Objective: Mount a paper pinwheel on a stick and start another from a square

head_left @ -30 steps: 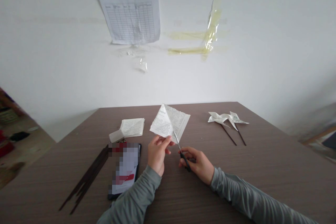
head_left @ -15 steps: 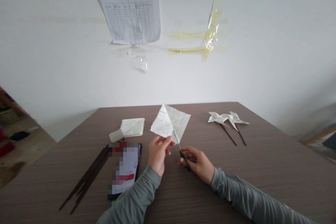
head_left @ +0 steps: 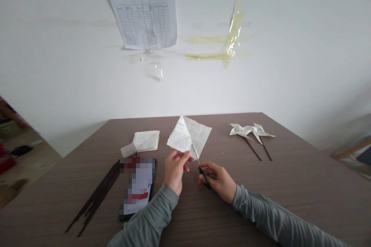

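A printed square of paper (head_left: 181,137), creased along a diagonal, is pinched near its lower corner by my left hand (head_left: 174,170). My right hand (head_left: 220,180) grips a pair of scissors (head_left: 205,178) by its black handles. The blades reach up into the paper's lower corner along the crease and look nearly closed. Both hands are above the table, with the paper tilted up toward me.
On the dark wood table (head_left: 261,208), a stack of paper squares (head_left: 147,140), a phone (head_left: 139,189) and several thin dark sticks (head_left: 95,198) lie left. Paper pinwheels on sticks (head_left: 251,130) rest at the right. Behind is a wall with a taped sheet (head_left: 146,21).
The paper and my left hand have shifted very slightly to the right. The scissors stay at the paper's lower corner, with almost no visible motion.
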The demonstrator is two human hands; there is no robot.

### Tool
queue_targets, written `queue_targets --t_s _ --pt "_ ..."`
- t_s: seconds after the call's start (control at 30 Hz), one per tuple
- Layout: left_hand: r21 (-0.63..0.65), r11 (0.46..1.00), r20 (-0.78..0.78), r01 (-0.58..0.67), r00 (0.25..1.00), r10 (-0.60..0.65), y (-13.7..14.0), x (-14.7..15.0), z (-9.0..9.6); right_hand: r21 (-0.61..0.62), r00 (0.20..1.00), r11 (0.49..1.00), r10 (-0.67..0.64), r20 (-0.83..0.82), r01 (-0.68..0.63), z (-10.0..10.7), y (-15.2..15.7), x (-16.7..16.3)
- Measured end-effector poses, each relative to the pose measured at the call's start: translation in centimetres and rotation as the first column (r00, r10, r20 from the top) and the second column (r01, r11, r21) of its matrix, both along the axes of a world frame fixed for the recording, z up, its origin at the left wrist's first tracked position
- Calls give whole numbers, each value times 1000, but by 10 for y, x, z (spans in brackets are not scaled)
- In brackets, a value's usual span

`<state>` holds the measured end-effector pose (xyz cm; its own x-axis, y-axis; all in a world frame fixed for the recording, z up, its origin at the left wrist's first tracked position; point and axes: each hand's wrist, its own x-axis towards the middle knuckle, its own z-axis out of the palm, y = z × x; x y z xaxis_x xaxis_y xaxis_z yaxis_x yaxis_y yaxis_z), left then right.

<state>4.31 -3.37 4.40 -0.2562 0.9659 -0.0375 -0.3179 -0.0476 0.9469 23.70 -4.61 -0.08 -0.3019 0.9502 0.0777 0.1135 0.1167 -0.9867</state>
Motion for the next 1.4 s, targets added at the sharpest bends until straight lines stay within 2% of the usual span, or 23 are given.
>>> queue_targets --t_s 0.2,0.47,0.97,1.4 --pt "-10 1000 5 2 1000 -2 0 0 1 -22 1000 1000 -6 7 6 4 -2 0" --pt "-14 1000 3 -2 1000 2 -2 0 5 5 1000 1000 -14 7 14 -3 2 0" --pt "-7 1000 -10 15 1000 -15 0 0 1 21 1000 1000 -19 -3 19 -6 3 0" --pt "-2 1000 -26 31 999 -31 -1 -1 -1 -1 999 999 -35 6 35 3 -1 -1"
